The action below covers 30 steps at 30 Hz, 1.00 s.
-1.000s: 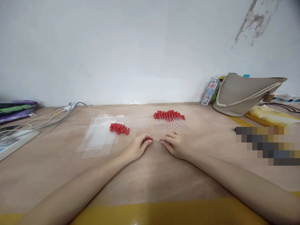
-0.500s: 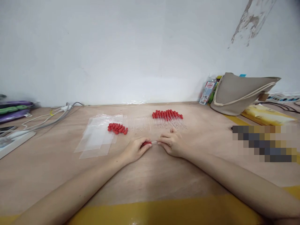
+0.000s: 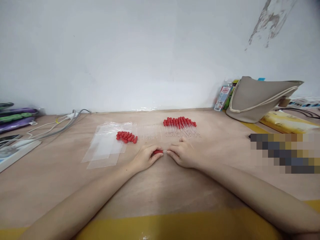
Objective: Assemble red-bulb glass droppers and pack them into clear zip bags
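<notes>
While the left hand (image 3: pixel 147 158) keeps its thumb and fingers clamped on a small, elongated red bulb (image 3: pixel 158 152), the right hand (image 3: pixel 185 155) pinches the far end of a thin, clear tube (image 3: pixel 164 151) in the head view. The bulb and the tube lie in line between the two hands, low over the brown, paper-like tabletop (image 3: pixel 160 186), and only a short stretch of tube shows; the rest is hidden by fingers.

Beyond the left hand, a cluster of loose, rounded red bulbs (image 3: pixel 126 137) lies on overlapping, flat, transparent plastic bags (image 3: pixel 100 148). Just right of these bags is a row of slender, clear tubes (image 3: pixel 149 132). Further right, beyond the right hand, lies a packed row of clear droppers with red bulb ends (image 3: pixel 179 123), the red ends toward the pale wall (image 3: pixel 140 56).

At the right stand a grey-beige bag with a cream cord (image 3: pixel 260 98) and, in front of it, a yellow soft packet (image 3: pixel 287 122). A broad yellow strip (image 3: pixel 150 226) crosses the near edge.
</notes>
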Tool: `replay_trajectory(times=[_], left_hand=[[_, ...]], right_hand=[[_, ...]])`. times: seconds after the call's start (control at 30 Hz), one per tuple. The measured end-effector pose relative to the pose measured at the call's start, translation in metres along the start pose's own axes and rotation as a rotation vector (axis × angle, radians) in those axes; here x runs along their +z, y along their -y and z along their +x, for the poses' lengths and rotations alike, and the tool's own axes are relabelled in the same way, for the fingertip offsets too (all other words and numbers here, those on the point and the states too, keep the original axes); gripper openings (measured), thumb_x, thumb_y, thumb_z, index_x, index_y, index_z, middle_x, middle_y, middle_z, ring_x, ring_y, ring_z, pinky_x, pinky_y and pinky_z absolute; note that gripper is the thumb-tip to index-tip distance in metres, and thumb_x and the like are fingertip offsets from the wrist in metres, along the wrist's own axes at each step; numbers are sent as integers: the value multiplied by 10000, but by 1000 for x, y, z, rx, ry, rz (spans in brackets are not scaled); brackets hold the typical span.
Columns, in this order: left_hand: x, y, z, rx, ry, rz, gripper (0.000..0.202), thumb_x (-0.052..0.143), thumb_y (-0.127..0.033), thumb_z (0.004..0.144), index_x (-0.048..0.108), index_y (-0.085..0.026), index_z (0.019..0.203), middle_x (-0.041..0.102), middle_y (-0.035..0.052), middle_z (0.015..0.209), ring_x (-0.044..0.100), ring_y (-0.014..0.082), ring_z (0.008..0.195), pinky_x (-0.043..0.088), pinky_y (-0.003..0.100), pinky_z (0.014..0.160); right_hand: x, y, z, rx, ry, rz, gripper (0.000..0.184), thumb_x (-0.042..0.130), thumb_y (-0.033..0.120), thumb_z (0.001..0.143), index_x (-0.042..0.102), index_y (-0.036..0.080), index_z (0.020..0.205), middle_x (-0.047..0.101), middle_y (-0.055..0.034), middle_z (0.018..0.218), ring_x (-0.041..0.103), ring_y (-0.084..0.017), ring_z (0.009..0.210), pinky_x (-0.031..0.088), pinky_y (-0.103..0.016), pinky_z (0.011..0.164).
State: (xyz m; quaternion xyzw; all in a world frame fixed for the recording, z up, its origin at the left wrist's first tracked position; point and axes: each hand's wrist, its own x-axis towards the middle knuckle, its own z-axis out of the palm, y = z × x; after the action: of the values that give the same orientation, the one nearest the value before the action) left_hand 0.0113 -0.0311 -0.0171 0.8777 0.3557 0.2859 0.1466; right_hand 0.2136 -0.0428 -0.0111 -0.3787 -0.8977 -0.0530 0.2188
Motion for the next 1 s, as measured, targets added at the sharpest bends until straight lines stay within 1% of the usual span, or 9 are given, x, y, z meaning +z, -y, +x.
replay_trajectory(times=[0.03, 0.1, 0.2, 0.27, 0.33, 0.43, 0.57, 0.7, 1.0], left_hand=[[-2, 0, 0, 3, -11, 12, 145, 525, -281, 808, 583, -192, 907, 620, 22, 818, 569, 152, 745, 444, 272, 685], [-4, 2, 0, -13, -49, 25, 279, 574, -310, 773, 540, -199, 1027, 593, 37, 911, 555, 159, 786, 451, 275, 687], [-6, 5, -1, -70, -92, 33, 440, 601, -343, 743, 466, -197, 1135, 535, 51, 973, 528, 156, 785, 459, 272, 662], [-6, 6, -1, -83, -74, 52, 354, 579, -332, 759, 508, -191, 1075, 524, 42, 920, 517, 144, 738, 454, 275, 662], [-5, 6, -1, -77, -44, 72, 248, 555, -316, 776, 555, -184, 986, 520, 34, 872, 511, 134, 695, 446, 278, 658], [-5, 6, -1, -71, -18, 76, 177, 533, -312, 790, 581, -182, 900, 523, 30, 845, 508, 132, 675, 435, 273, 638], [-4, 9, -2, -58, -19, 75, 166, 529, -314, 794, 588, -185, 879, 527, 32, 846, 513, 136, 695, 429, 268, 638], [-5, 10, -3, -50, -5, 91, 165, 532, -309, 794, 590, -179, 878, 525, 32, 826, 505, 134, 690, 423, 271, 646], [-3, 12, -2, -37, -31, 96, 169, 538, -310, 787, 593, -181, 882, 532, 33, 830, 511, 145, 709, 426, 283, 660]], right_hand=[[-3, 0, 0, 1, 18, 9, 255, 402, 259, 859, 633, 183, 784, 637, -28, 744, 509, -124, 655, 263, -299, 710], [-9, -4, 2, 45, 40, 44, 226, 430, 244, 837, 647, 198, 793, 649, -27, 767, 539, -139, 718, 284, -294, 728], [-15, -17, 8, 273, 30, 149, 218, 448, 249, 807, 659, 201, 775, 657, -16, 734, 555, -138, 673, 328, -254, 644], [-15, -30, 18, 488, -21, 204, 220, 465, 288, 785, 657, 197, 729, 650, -9, 691, 553, -136, 625, 333, -235, 573], [-13, -43, 33, 673, -100, 185, 221, 492, 330, 755, 640, 195, 661, 644, -10, 677, 558, -148, 641, 341, -236, 572], [-2, -56, 59, 820, -159, 95, 225, 493, 345, 736, 611, 201, 610, 642, -17, 692, 566, -171, 693, 347, -270, 645], [18, -62, 86, 854, -123, 12, 284, 432, 342, 763, 594, 193, 583, 631, -37, 659, 572, -189, 707, 318, -338, 735], [33, -64, 96, 864, -102, -60, 270, 434, 347, 756, 618, 172, 661, 643, -72, 729, 579, -215, 748, 295, -373, 754], [38, -65, 96, 903, -18, -80, 368, 447, 473, 749, 630, 154, 771, 645, -103, 806, 572, -236, 804, 260, -387, 777]])
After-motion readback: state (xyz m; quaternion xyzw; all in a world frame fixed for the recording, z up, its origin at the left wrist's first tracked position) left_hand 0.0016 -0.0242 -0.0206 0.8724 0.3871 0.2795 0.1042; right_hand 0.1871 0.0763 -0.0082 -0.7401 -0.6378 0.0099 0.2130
